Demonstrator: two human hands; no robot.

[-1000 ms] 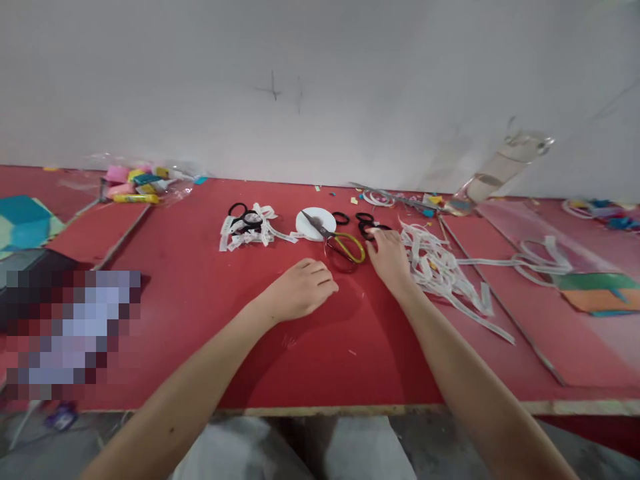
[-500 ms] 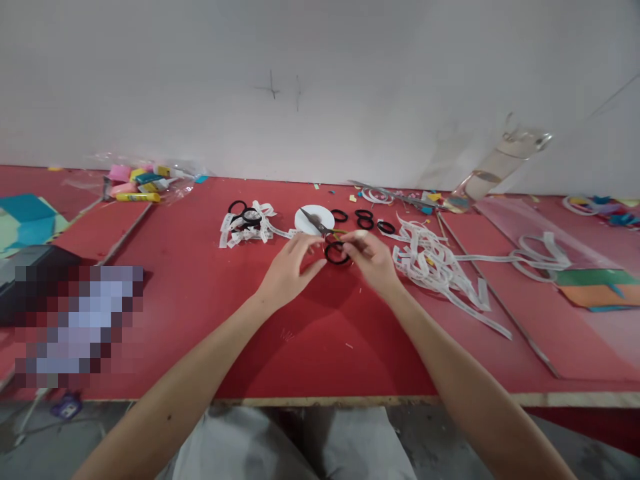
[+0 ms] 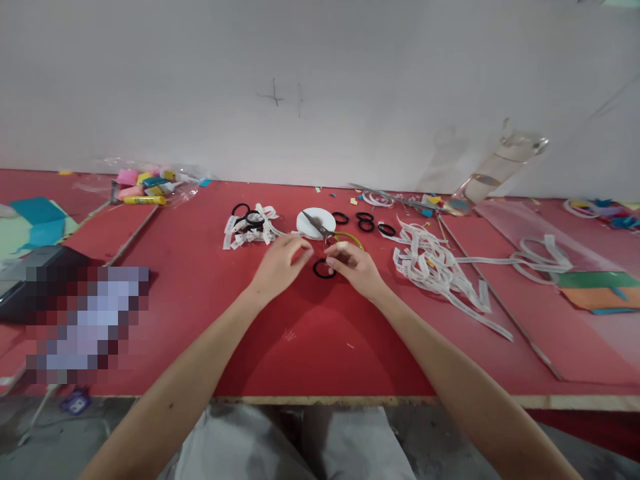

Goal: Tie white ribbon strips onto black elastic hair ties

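A black elastic ring (image 3: 323, 269) hangs between my two hands above the red table (image 3: 320, 347). My left hand (image 3: 278, 264) pinches it from the left with closed fingers. My right hand (image 3: 353, 265) pinches it from the right. Just behind them lie scissors with yellow-green handles (image 3: 334, 235), their blades resting on a white roll of tape (image 3: 315, 221). Three more black rings (image 3: 366, 222) lie beyond the scissors.
A pile of white label strips (image 3: 434, 265) lies right of my hands. A smaller bunch of strips with black rings (image 3: 249, 225) lies to the left. A clear bag of coloured items (image 3: 143, 185) sits far left, coloured paper (image 3: 597, 290) far right, a clear bottle (image 3: 495, 170) against the wall.
My right hand picked a black ring from the group by the scissors. My left hand rose from the table to meet it. Both hands then drew the ring slightly nearer.
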